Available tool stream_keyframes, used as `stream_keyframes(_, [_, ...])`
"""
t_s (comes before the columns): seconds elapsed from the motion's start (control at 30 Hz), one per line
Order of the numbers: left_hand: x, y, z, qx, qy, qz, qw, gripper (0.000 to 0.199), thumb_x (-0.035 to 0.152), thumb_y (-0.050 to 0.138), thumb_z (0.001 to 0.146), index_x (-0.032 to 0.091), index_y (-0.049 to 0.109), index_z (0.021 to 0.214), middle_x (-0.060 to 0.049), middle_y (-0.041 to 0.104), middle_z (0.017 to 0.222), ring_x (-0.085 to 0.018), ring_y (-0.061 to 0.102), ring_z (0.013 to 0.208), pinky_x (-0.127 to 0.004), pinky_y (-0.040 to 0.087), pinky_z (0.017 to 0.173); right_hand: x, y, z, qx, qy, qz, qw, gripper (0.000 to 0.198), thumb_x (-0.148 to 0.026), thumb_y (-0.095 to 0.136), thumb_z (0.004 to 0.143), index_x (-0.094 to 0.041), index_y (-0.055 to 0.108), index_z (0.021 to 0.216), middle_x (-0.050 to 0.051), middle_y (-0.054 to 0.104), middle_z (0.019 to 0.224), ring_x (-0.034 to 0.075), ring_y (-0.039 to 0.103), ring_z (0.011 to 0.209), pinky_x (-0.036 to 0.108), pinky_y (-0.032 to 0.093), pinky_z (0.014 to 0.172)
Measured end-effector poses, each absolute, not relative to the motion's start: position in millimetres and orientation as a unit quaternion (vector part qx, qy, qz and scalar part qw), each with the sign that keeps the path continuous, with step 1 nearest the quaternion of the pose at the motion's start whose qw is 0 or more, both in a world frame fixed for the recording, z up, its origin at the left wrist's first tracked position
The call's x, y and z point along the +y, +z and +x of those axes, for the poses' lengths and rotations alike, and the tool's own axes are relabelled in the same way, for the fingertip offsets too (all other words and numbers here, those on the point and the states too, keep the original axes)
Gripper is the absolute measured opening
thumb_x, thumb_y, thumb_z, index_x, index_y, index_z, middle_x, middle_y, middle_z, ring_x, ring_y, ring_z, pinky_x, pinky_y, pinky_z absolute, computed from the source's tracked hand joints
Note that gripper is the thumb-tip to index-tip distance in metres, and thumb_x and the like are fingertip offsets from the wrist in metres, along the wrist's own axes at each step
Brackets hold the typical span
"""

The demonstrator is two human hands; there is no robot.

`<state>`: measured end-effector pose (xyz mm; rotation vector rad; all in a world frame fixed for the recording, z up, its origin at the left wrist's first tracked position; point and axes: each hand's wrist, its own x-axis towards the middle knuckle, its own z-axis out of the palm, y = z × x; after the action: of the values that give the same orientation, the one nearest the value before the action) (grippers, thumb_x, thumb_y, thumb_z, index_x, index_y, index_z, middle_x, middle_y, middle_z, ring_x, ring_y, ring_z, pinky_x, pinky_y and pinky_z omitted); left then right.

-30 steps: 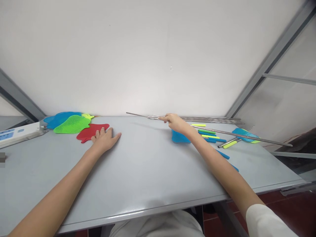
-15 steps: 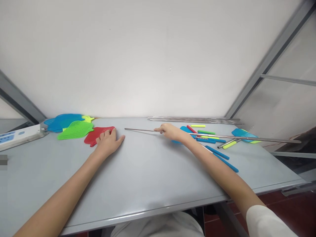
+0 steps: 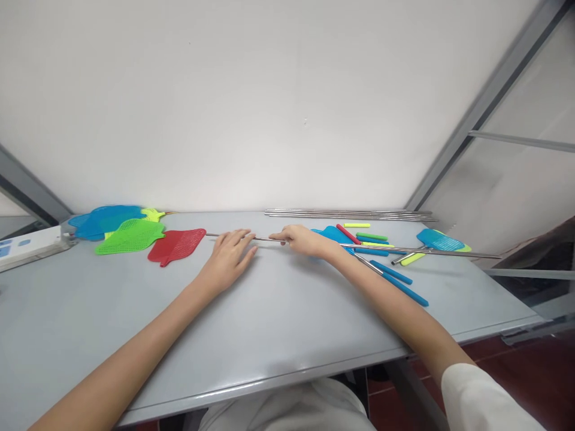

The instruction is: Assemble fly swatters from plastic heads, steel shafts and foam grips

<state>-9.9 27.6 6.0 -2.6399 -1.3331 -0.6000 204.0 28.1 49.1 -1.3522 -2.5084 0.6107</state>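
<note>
With your right grip (image 3: 299,240) pinching the rod (image 3: 265,239) and your left grip (image 3: 230,258) unclear, a swing could scatter the coloured tubes (image 3: 372,237).

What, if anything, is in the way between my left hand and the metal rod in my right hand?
Nothing visible: the left hand lies over the metal rod. The red mesh head is beyond that hand, by the rod's left end.

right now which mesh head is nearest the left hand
The red mesh head, beside the left hand; the green head and blue heads lie farther off.
</note>
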Motion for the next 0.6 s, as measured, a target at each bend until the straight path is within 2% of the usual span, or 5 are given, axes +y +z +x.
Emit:
stream_keyframes(0.13, [23.4, 2.4, -2.8, -0.395, -0.203, -0.896, 0.017, 0.041, 0.036, 0.027, 0.086, 0.017, 0.044, 0.118, -0.01, 0.053, 0.114, -0.022, 0.045, 0.107, -0.036, 0.031, 0.093, 24.1, 55.1, 204.5, -0.86, 0.219, -0.449, 0.108, 0.054, -0.001, 0.035, 0.07, -0.017, 0.054, 0.118, 0.006, 0.06, 0.093, 0.013, 0.051, 0.085, 0.022, 0.037, 0.074])
stream_keyframes(0.23, [26.2, 0.9, -3.6, -0.388, -0.191, -0.901, -0.002, 0.035, 0.025, 0.024, 0.086, 0.017, 0.049, 0.109, -0.008, 0.057, 0.097, -0.02, 0.05, 0.092, -0.034, 0.036, 0.084, 21.0, 62.5, 203.6, -0.863, 0.223, -0.443, 0.091, 0.054, 0.002, 0.034, 0.069, -0.013, 0.053, 0.118, 0.006, 0.06, 0.09, 0.012, 0.051, 0.083, 0.022, 0.037, 0.073])
stream_keyframes(0.33, [30.6, 1.4, -6.3, -0.39, -0.176, -0.904, -0.024, 0.032, 0.014, 0.023, 0.081, 0.018, 0.05, 0.099, -0.006, 0.057, 0.089, -0.019, 0.051, 0.085, -0.032, 0.038, 0.078, 21.3, 65.4, 204.4, -0.866, 0.234, -0.43, 0.103, 0.045, -0.007, 0.034, 0.077, -0.013, 0.053, 0.117, 0.006, 0.06, 0.089, 0.012, 0.05, 0.082, 0.023, 0.036, 0.073])
stream_keyframes(0.43, [35.4, 3.1, -9.9, -0.395, -0.159, -0.905, -0.021, 0.031, 0.01, 0.026, 0.076, 0.019, 0.05, 0.092, -0.005, 0.058, 0.088, -0.019, 0.052, 0.082, -0.032, 0.038, 0.076, 22.6, 62.9, 211.1, -0.867, 0.237, -0.428, 0.101, 0.039, -0.019, 0.036, 0.081, -0.015, 0.054, 0.115, 0.004, 0.061, 0.082, 0.012, 0.05, 0.079, 0.022, 0.036, 0.069])
stream_keyframes(0.6, [45.6, 5.1, -18.1, -0.411, -0.155, -0.898, 0.007, 0.028, 0.012, 0.028, 0.072, 0.019, 0.049, 0.089, -0.005, 0.061, 0.089, -0.02, 0.054, 0.085, -0.032, 0.036, 0.077, 10.5, 60.0, 251.4, -0.849, 0.224, -0.459, 0.133, 0.032, -0.035, 0.038, 0.081, -0.014, 0.063, 0.082, 0.001, 0.057, 0.066, 0.01, 0.048, 0.065, 0.021, 0.033, 0.062])
